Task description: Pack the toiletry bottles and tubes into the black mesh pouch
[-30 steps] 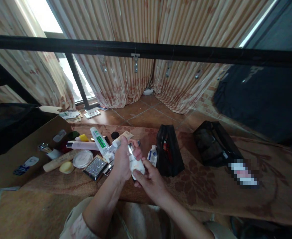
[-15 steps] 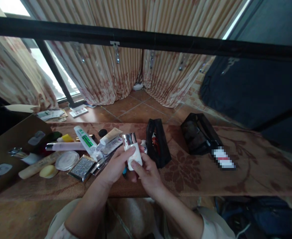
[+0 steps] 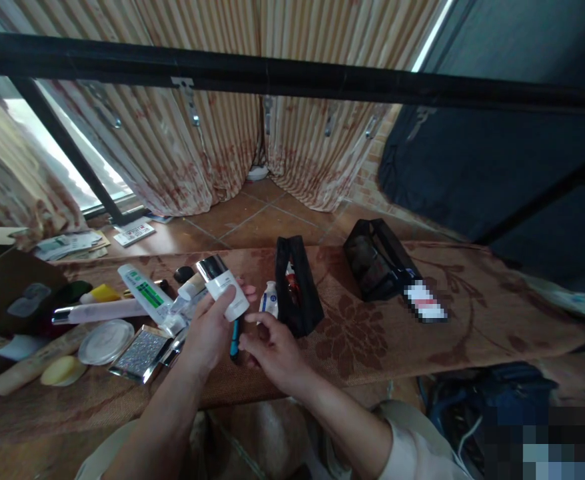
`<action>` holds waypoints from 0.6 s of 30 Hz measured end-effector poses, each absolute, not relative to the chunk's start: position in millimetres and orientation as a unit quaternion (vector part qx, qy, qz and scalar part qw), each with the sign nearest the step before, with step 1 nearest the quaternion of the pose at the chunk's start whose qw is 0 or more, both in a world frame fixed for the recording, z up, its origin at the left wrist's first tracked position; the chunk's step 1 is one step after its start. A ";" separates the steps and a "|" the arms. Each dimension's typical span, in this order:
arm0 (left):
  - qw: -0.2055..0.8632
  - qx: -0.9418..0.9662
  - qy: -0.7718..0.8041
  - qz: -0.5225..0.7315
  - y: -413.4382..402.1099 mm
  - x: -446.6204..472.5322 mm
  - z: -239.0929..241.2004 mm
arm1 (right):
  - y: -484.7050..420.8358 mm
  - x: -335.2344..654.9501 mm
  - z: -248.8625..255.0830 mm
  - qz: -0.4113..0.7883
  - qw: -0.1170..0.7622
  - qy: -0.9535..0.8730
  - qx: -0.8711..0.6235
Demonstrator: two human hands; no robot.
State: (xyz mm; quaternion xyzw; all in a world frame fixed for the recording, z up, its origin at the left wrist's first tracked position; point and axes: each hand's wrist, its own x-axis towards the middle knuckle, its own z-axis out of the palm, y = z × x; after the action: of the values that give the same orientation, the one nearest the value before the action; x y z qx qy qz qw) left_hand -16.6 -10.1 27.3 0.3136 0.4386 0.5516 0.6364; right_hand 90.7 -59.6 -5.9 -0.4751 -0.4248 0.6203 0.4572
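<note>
A white bottle with a shiny silver cap (image 3: pixel 230 299) is gripped in my left hand (image 3: pixel 207 333), tilted with its cap to the upper left. Just right of it, my right hand (image 3: pixel 275 353) is apart from the bottle, its fingers partly bent and nothing seen in them. Beneath and between the hands lies a thin blue tube-like item (image 3: pixel 234 341). A small white tube (image 3: pixel 269 300) leans beside the black pouch (image 3: pixel 310 300), which stands unzipped with a red item inside. Left of my left hand lie a white-and-green tube (image 3: pixel 145 293) and a glittery silver compact (image 3: pixel 141 353).
More cosmetics crowd the left: a pink tube (image 3: pixel 100 312), a round clear-lidded container (image 3: pixel 106 342) and a yellow sponge-like piece (image 3: pixel 63 371). A cardboard box (image 3: pixel 2 287) stands at far left. A second black mesh bag (image 3: pixel 372 267) sits on the right of the cloth-covered table (image 3: pixel 452 333).
My right hand has let go of the bottle and drawn slightly away to the right. The bottle stays in my left hand, now more tilted. The view has turned rightward.
</note>
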 end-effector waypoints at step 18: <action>0.591 0.260 0.503 0.575 -1.9 -28.0 17.5 | -72.2 98.5 -5.4 0.345 0.088 -0.756 -0.549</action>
State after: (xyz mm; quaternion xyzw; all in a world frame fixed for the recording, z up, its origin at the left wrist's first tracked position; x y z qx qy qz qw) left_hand -28.0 -1.9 17.5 0.2598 0.5026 0.5749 0.5910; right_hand 98.5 -72.2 -5.4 -0.5495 -0.7557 0.3453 0.0876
